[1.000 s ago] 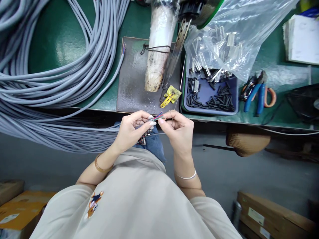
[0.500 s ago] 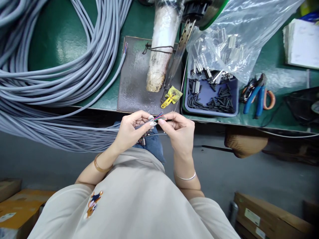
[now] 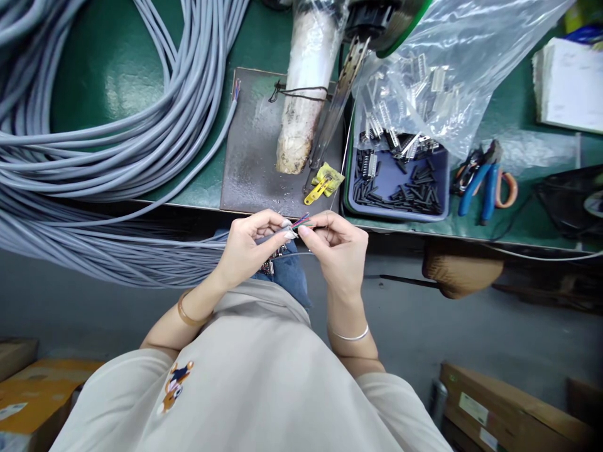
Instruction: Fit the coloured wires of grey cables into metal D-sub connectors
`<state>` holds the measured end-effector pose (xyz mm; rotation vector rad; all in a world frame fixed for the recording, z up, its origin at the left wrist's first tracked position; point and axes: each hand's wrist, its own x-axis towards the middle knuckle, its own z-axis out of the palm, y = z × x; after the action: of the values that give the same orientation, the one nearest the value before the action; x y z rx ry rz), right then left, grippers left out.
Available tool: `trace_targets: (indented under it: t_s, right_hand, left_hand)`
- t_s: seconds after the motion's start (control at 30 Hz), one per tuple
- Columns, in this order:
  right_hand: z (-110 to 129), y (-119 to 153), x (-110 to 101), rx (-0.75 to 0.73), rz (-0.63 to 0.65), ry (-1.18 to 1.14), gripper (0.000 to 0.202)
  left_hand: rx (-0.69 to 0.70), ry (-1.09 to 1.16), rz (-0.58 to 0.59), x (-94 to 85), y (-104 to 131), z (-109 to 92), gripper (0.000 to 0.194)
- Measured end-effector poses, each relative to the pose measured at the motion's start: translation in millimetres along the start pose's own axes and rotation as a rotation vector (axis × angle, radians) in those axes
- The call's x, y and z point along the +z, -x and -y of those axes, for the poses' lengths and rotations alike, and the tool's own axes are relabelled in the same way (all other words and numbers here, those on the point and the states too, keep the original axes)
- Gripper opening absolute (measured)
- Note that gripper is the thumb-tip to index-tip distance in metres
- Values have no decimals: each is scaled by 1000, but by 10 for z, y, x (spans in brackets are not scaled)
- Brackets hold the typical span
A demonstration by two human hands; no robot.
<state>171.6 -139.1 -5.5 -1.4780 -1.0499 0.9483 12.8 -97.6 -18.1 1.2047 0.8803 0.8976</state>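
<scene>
Pliers point(image 3: 484, 187) right of tray point(image 3: 398, 199), on table point(image 3: 511, 226)

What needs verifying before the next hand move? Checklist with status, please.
1. Left hand pinching the coloured wires: ok.
2. Right hand fingertips on the same wires: ok.
3. Wires fully separated, none crossed: cannot tell, too small.
4. Purple tray uncovered: not ok, the clear bag hangs over its far part.
5. Blue-handled pliers lying on the bench, right of the tray: ok.
</scene>
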Motion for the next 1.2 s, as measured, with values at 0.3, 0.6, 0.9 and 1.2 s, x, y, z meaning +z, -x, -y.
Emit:
trace_targets:
  t_s: [0.3, 0.6, 0.9, 1.2]
  right_hand:
    - [2, 37, 5, -111, -12, 45, 10]
    - [-80, -4, -29, 42, 46, -58, 14]
    - [24, 35, -129, -107, 37, 115, 7]
    - [44, 64, -157, -177, 47, 166, 6]
  left_hand:
    - [80, -43, -2, 12, -4, -11, 19]
    - [130, -24, 16, -26, -14, 6, 17]
    - [215, -101, 53, -23, -11, -12, 7]
    - [176, -154, 67, -28, 4, -6, 16]
